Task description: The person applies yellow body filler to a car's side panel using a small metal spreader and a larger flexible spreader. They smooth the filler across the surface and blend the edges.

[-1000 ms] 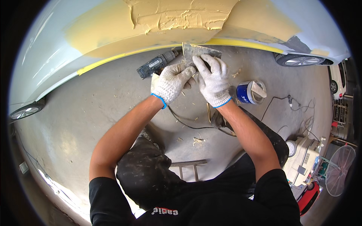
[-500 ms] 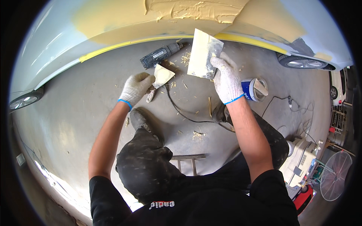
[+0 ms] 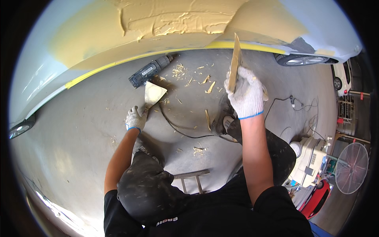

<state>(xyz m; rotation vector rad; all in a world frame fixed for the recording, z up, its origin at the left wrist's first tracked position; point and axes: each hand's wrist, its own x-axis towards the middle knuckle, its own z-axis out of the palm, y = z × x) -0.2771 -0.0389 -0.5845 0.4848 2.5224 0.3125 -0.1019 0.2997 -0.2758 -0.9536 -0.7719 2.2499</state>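
Note:
My gloved right hand (image 3: 246, 93) grips a flat putty spreader (image 3: 236, 49) upright, seen nearly edge-on below the car's lower panel. Lower left, my gloved left hand (image 3: 135, 118) is closed on the handle of a putty knife (image 3: 154, 94), whose pale triangular blade lies beside a black heat-gun-shaped power tool (image 3: 149, 71) on the floor. Thick beige filler (image 3: 173, 17) covers part of the pale car body, with yellow tape (image 3: 98, 72) along its lower edge.
Yellow scraps (image 3: 179, 71) and a black cord (image 3: 173, 128) lie on the concrete floor (image 3: 87, 134). Car wheels (image 3: 302, 60) stand along the panel. My legs are below, near a low metal frame (image 3: 189, 175). At right are a beige machine (image 3: 310, 162) and a fan (image 3: 351, 168).
My hands have separated. The left moved down with the putty knife; the right moved rightward with the spreader, now turned edge-on and hiding the tin seen earlier.

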